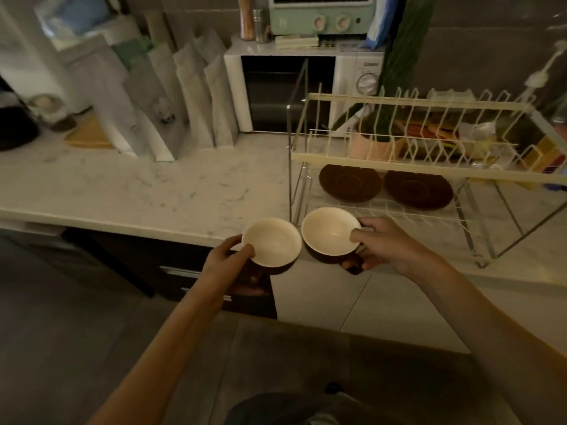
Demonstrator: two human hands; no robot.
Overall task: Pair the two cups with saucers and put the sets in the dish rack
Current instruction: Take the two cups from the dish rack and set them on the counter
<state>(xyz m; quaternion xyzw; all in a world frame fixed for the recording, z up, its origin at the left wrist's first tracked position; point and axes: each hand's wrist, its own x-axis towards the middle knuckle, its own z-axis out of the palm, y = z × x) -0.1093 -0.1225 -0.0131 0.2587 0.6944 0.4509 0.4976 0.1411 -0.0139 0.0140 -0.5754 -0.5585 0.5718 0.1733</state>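
Note:
I hold one cup in each hand, side by side in front of the counter edge. Both cups are brown outside and cream inside. My left hand (pixel 228 265) grips the left cup (pixel 273 242), thumb on its rim. My right hand (pixel 389 245) grips the right cup (pixel 329 230), thumb over its rim, fingers around the dark handle. Two brown saucers, the left saucer (pixel 349 182) and the right saucer (pixel 418 188), lie flat next to each other on the lower shelf of the two-tier wire dish rack (pixel 399 102), just beyond the right cup.
The rack stands on a white marble counter (pixel 153 185). Behind it are a microwave (pixel 288 90) with a green toaster oven (pixel 319 13) on top, and a row of grey pouches (pixel 171 102) at the left. Dark drawers (pixel 184 271) sit below the counter.

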